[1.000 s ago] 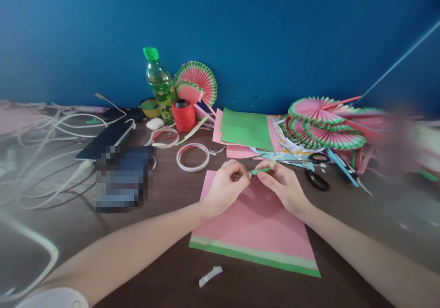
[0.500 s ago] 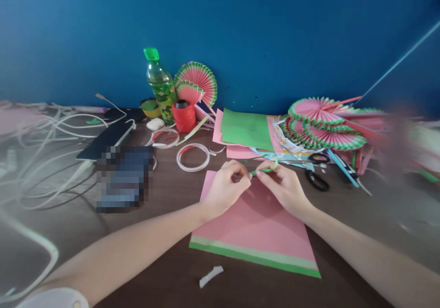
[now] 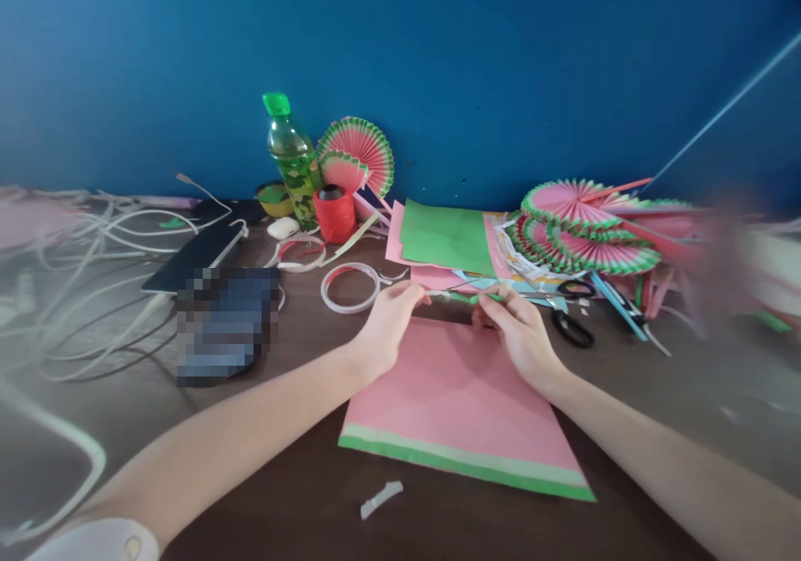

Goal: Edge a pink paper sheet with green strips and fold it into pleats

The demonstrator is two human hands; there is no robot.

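Observation:
My left hand (image 3: 389,319) and my right hand (image 3: 516,331) hover above the far edge of a pink paper sheet (image 3: 460,398) with a green band along its near edge. Between them stretches a thin green strip (image 3: 460,297). Each hand pinches one end of it with closed fingers. A roll of clear tape (image 3: 350,286) lies just left of my left hand. Black scissors (image 3: 569,324) lie just right of my right hand.
A green bottle (image 3: 291,160), red thread spool (image 3: 334,213), paper fans (image 3: 358,154) and green and pink sheets (image 3: 445,237) line the blue wall. More folded fans (image 3: 585,227) pile up at right. White cables (image 3: 93,244), a dark tablet (image 3: 193,254) and a paper scrap (image 3: 381,498) lie around.
My hands moved away from me and apart, drawing the green strip out straight between them. Earlier they were close together over the pink sheet, pinching a short green piece.

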